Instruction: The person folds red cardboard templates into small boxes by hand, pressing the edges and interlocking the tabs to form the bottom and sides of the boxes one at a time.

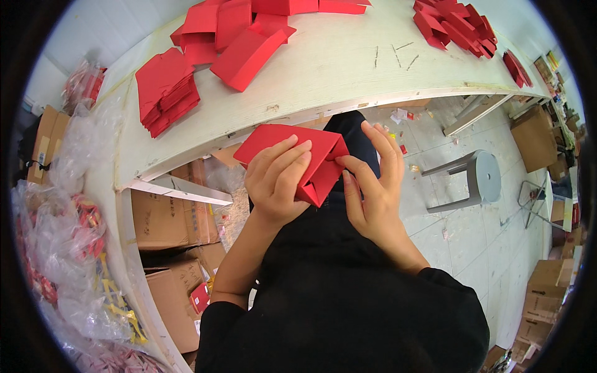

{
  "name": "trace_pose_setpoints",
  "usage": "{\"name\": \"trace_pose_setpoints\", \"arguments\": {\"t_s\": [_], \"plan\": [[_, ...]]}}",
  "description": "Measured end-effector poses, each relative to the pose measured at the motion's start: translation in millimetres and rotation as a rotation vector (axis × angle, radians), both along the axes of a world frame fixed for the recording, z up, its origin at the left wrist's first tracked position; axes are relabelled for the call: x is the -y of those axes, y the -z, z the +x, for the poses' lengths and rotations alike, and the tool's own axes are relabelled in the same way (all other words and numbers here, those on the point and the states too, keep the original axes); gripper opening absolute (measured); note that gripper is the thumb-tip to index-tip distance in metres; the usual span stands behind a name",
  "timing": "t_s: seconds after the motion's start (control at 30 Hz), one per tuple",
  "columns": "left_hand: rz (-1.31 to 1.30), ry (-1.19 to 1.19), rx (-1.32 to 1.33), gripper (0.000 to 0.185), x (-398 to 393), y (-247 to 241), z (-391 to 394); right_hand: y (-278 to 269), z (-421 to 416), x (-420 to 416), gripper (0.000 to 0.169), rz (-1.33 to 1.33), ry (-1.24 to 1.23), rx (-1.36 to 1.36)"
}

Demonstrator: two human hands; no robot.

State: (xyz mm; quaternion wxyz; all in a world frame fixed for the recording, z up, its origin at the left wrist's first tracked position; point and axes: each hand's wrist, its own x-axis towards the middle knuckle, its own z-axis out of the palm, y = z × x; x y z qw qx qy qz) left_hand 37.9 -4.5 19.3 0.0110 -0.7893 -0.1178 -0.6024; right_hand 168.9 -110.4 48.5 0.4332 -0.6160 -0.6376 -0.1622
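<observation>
A red cardboard box [284, 135] is held above my lap, in front of the table's edge. My left hand [280, 175] grips it from the left, fingers spread over its upper face. The box end on the right is open, with flaps folded partly inward. My right hand [375, 182] touches a flap at that end with the index finger; its other fingers are apart. Beyond, on the white table [326, 65], lie a stack of flat red card blanks [165, 88], a pile of formed red boxes [233, 28] and another pile of red boxes [454, 28] at the far right.
More flat red card [517, 69] lies near the table's right end. Cardboard cartons [172, 289] stand under the table at left, beside clear plastic bags [74, 279]. A grey stool [485, 177] stands on the tiled floor at right, with more cartons [541, 303] along the far right.
</observation>
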Motion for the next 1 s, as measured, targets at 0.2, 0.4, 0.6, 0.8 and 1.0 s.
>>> {"name": "trace_pose_setpoints", "arguments": {"t_s": [0.2,0.4,0.6,0.8,1.0], "plan": [[-0.013,-0.023,-0.166,0.027,10,-5,-1,1,-1,0,0.014,-0.153,-0.040,0.050],[-0.026,-0.062,-0.228,0.024,14,-13,-3,6,0,0,0.011,-0.124,-0.060,-0.039],[0.037,-0.079,-0.271,0.024,17,-15,-6,8,2,2,0.011,-0.105,-0.032,-0.033],[-0.067,0.023,-0.260,0.036,16,-11,-6,17,1,-4,0.008,-0.046,-0.052,-0.115],[-0.132,0.074,-0.146,0.033,17,0,0,25,-2,-5,0.008,0.010,-0.119,-0.257]]}}
